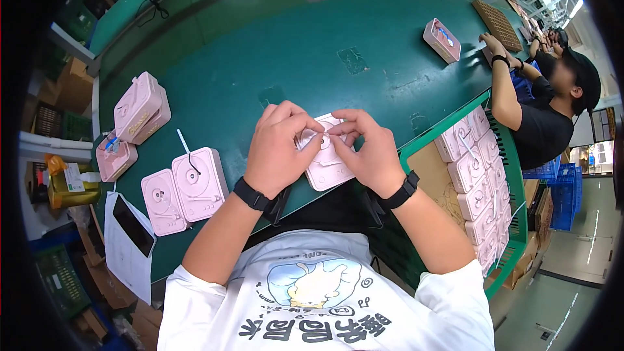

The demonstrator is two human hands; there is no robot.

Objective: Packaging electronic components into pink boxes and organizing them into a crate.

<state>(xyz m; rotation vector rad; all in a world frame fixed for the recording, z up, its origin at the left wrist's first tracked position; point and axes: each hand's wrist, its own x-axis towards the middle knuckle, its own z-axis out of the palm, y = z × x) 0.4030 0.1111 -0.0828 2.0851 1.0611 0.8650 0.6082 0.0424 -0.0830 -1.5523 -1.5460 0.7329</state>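
A pink record-player-shaped case [330, 175] lies at the table's near edge, under both of my hands. My left hand [281, 146] and my right hand [370, 153] meet over its round disc, thumbs and fingertips pinched together near the disc's centre. Whatever sits between the fingertips is too small to make out. Part of the case is hidden by the fingers. To the left, two more pink cases [198, 185] lie side by side, a white stick with a dark cord [185, 143] on one of them.
Farther left are a stack of pink cases [140, 110], an open pink shell with wires [117, 156], and a phone [133, 224] on paper. At right, a green crate [406, 156] holds several pink cases. Beyond it a co-worker [543, 101] sits near another open shell [442, 42].
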